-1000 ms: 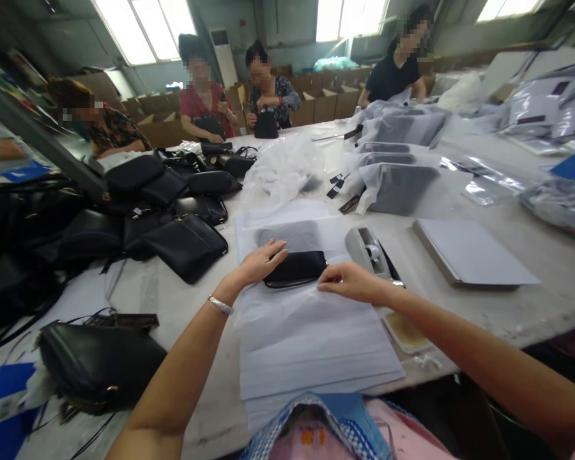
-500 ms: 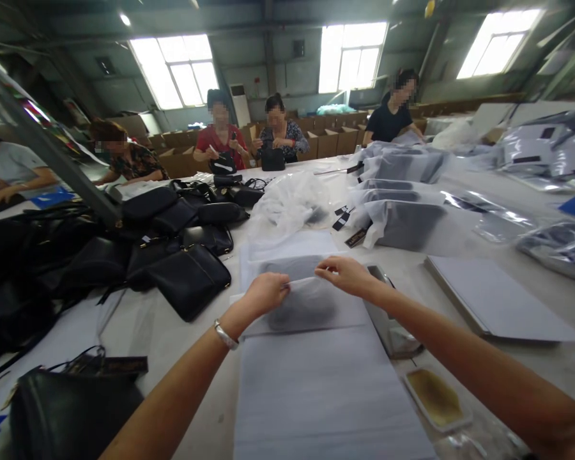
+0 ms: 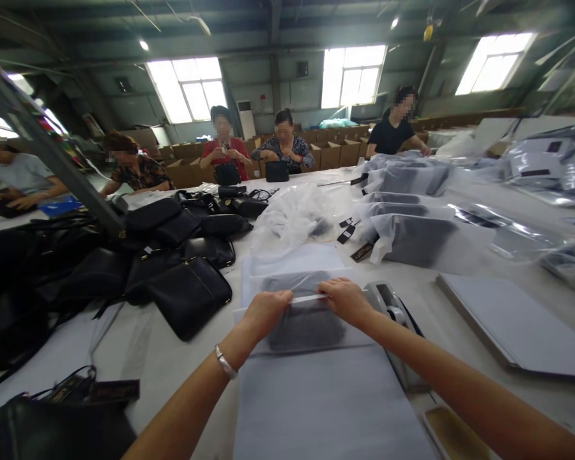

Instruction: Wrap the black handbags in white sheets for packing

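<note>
With fingers of left hand (image 3: 267, 313) and right hand (image 3: 349, 301) pinched on white wrap (image 3: 310, 298), probably to hold the edge taut over the dark pouch (image 3: 307, 329) just below. Seems handy having the tape dispenser (image 3: 395, 313) right alongside.

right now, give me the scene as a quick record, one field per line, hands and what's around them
left grip: pinching the edge of a thin see-through sheet
right grip: pinching the same edge, right of the left one
under the sheet: a dark bag, lying flat, showing through
below that: white paper
to the left: a pile of black bags
to the right: a dispenser, partly behind the forearm, then a board stack
further off: wrapped bags
people: five others in view
</note>
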The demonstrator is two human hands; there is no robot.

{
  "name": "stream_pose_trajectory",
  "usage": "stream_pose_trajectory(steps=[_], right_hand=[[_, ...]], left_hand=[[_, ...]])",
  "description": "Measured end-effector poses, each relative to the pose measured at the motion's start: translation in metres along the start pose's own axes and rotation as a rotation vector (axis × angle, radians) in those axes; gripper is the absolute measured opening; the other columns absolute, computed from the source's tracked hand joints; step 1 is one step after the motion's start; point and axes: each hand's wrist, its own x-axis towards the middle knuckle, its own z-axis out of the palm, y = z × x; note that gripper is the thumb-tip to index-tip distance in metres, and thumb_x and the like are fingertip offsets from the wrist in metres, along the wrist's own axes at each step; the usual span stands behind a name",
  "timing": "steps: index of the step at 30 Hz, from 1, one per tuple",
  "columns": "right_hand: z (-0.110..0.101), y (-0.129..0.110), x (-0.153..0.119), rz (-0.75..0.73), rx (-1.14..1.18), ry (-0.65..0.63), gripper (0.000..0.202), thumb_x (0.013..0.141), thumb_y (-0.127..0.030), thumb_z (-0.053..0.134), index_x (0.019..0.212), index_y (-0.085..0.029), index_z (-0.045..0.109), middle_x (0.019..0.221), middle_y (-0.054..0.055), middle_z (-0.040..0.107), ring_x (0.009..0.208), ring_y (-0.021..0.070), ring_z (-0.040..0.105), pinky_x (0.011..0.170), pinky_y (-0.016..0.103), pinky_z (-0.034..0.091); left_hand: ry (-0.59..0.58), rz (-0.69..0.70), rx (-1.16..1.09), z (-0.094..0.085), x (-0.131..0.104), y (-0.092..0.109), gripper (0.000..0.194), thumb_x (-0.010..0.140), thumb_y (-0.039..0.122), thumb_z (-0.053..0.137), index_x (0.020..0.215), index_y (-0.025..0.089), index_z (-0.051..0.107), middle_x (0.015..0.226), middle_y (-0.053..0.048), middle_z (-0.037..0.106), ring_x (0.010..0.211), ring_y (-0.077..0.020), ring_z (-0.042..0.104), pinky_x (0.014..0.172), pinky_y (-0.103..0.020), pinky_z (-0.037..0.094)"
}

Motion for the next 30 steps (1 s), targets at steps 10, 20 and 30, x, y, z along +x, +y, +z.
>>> stream_pose_trajectory(steps=[10,20,30], right_hand=[[0.009,0.002,-0.009,-0.018,0.005,-0.003,0.029,0.084,-0.005,0.053,0.107,-0.019,0.062,0.117,0.006,0.069,0.106,0.0210,0.062,0.093,0.030,0.040],[0.005,0.007,0.002,0.154,-0.011,-0.006,0.015,0.097,-0.034,0.052,0.096,-0.025,0.064,0.089,0.002,0.072,0.082,0.0204,0.066,0.068,0.028,0.036],[0.008,0.007,0.011,0.232,0.017,-0.005,0.011,0.095,-0.033,0.054,0.096,-0.025,0.063,0.095,0.001,0.072,0.085,0.0193,0.066,0.064,0.027,0.035]], left_hand=[[0.060,0.031,-0.021,0.012,-0.005,-0.005,0.013,0.096,0.015,0.046,0.097,0.020,0.058,0.091,-0.004,0.072,0.081,-0.0222,0.070,0.063,-0.027,0.047],[0.142,-0.117,-0.088,0.010,0.008,-0.014,0.022,0.100,0.040,0.045,0.101,0.024,0.060,0.090,-0.001,0.074,0.081,-0.0207,0.071,0.062,-0.026,0.041],[0.223,-0.163,-0.084,0.014,0.021,-0.010,0.020,0.097,0.033,0.053,0.115,0.025,0.059,0.099,-0.003,0.073,0.088,-0.0206,0.069,0.068,-0.027,0.046]])
